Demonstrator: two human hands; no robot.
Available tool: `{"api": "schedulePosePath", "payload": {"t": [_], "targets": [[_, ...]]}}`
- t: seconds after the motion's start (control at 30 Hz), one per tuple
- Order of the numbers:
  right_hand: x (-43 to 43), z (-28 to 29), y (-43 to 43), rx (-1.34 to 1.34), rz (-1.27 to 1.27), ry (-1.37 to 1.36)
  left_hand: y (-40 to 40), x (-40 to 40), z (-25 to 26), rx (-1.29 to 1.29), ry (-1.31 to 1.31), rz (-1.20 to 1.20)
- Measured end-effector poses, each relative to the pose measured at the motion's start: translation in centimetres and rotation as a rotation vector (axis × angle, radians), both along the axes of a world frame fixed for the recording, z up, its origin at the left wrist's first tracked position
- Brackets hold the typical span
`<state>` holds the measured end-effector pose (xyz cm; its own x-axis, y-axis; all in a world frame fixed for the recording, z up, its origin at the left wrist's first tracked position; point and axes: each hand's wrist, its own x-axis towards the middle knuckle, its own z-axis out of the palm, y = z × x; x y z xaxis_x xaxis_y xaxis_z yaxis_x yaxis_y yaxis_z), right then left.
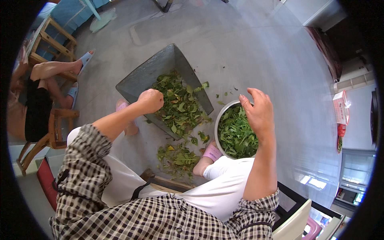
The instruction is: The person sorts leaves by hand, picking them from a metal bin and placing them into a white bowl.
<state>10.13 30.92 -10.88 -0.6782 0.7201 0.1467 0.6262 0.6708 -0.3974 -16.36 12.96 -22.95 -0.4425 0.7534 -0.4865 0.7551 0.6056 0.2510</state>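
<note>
My left hand (151,100) is curled into a fist over the left side of a grey scoop-shaped bin (144,75); nothing shows sticking out of it. Inside the bin lies a heap of loose green leaves (180,105), some yellowed. Above the far right rim of a round metal bowl (220,141), my right hand (260,112) is held with thumb and fingers apart, and no item is visible in it. Fresh leafy greens (237,132) fill the bowl, partly hidden behind that hand and forearm. More leaves (178,159) are scattered on the floor between my feet.
Pink slippers (212,152) are on my feet, one close against the bowl. At left, another person's bare legs (57,67) extend from a wooden chair (61,123). A light-blue stand base (103,20) rests on the grey floor (228,39) at the far left.
</note>
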Motion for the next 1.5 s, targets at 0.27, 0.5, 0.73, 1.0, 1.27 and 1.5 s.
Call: {"api": "schedulePosePath", "payload": {"t": [0.27,0.5,0.73,1.0,1.27,1.5], "targets": [[-3.6,0.5,-0.9,-0.040,0.119,0.027,2.0,-0.4,-14.5,-0.169,0.059,-0.002],[-4.3,0.2,-1.5,-0.080,0.159,-0.043,5.6,4.8,-20.6,0.021,0.032,0.273],[-4.7,-0.7,-0.9,-0.199,0.156,-0.020,5.0,2.1,-17.8,0.311,-1.195,0.575],[-6.6,-3.5,-0.7,-0.509,0.142,-0.051,5.3,5.3,-7.4,0.517,-2.050,0.568],[-7.6,-3.4,-1.9,-0.795,-0.054,0.188,8.0,3.0,-12.1,0.374,-0.983,0.237],[-7.0,-2.0,-3.2,-0.729,0.004,0.184,5.5,-4.1,-21.0,-0.113,-0.133,0.406]]}}
